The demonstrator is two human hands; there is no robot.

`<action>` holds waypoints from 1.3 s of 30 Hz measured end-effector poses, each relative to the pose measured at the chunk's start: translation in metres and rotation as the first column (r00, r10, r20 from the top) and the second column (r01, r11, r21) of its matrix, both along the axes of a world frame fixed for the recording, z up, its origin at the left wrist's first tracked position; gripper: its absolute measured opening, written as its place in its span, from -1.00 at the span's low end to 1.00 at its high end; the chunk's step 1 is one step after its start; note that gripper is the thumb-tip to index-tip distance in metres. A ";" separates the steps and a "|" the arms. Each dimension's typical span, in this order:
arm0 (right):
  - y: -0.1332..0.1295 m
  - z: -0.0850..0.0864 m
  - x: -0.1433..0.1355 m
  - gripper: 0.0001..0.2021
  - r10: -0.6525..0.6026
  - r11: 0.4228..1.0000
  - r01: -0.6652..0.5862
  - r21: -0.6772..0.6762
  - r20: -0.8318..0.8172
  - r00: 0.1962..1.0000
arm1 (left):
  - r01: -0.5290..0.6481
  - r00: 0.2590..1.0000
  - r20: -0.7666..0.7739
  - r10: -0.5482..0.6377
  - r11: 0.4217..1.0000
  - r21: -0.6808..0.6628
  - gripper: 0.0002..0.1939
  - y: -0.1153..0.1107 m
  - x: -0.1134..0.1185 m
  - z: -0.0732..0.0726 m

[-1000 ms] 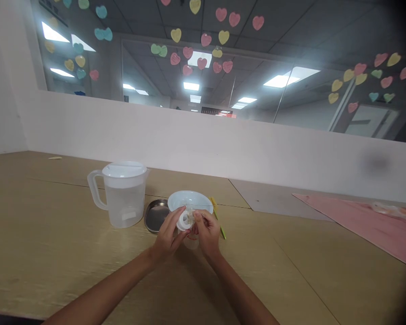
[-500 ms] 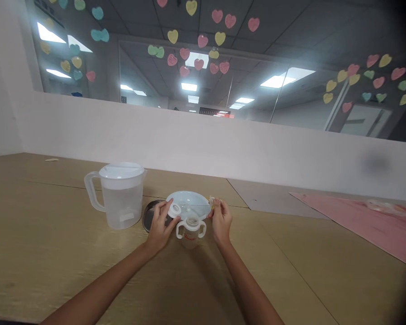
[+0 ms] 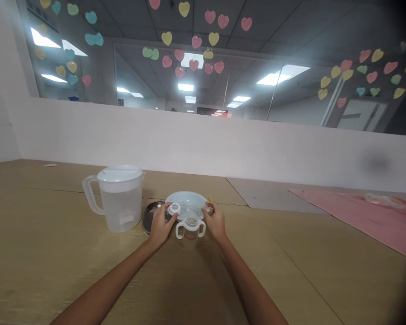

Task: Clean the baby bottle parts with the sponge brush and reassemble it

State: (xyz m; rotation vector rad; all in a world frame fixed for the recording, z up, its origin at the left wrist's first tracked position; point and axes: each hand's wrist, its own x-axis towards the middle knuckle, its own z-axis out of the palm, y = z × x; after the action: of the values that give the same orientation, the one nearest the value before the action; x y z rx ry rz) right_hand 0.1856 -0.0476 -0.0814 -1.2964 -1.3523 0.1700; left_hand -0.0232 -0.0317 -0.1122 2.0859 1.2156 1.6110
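Observation:
My left hand [image 3: 160,225] is closed on a white ring-shaped bottle collar [image 3: 174,208], gripping its rim between thumb and fingers. Close to the far side of the bottle, my right hand [image 3: 215,222] is pinched on a small clear piece, with a bit of yellow [image 3: 209,199] showing behind the fingers; its exact kind is too small to tell. Between the hands a clear baby bottle [image 3: 190,238] stands upright and uncapped, with two white side handles and red print. Behind it lies a pale oval bowl [image 3: 186,195], partly hidden by the hands.
A clear lidded pitcher [image 3: 122,203] with a handle stands to the left, appearing to hold liquid. A round dark metal dish [image 3: 149,220] sits beside it, partly behind my left hand. Pink cloth [image 3: 358,216] lies on the right of the wooden table [image 3: 88,266]. A wall rises behind.
My right hand has moved left with the small clear piece, nearer the collar and bottle. My left hand keeps the collar, now tilted slightly flatter. The view has shifted a little.

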 end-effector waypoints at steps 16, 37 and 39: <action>-0.005 -0.002 0.001 -0.74 0.019 0.988 0.035 -0.148 0.345 0.938 | -0.097 0.931 -0.346 0.120 0.992 0.084 -0.66 0.003 0.008 -0.005; -0.007 -0.008 0.001 -0.65 0.005 0.999 0.004 -0.031 0.280 0.960 | -0.694 0.713 0.352 0.607 0.681 0.232 -0.24 0.016 -0.110 0.025; -0.007 -0.009 0.001 -0.66 0.001 1.000 0.003 -0.017 0.274 0.962 | -0.688 0.720 0.308 0.622 0.697 0.201 -0.09 0.014 -0.107 0.022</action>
State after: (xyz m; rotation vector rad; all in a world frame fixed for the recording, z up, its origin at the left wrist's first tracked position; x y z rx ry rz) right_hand 0.1867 -0.0543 -0.0901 -1.3722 -1.5871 0.0004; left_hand -0.1298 -0.0178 -0.0902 1.6107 1.8786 2.3985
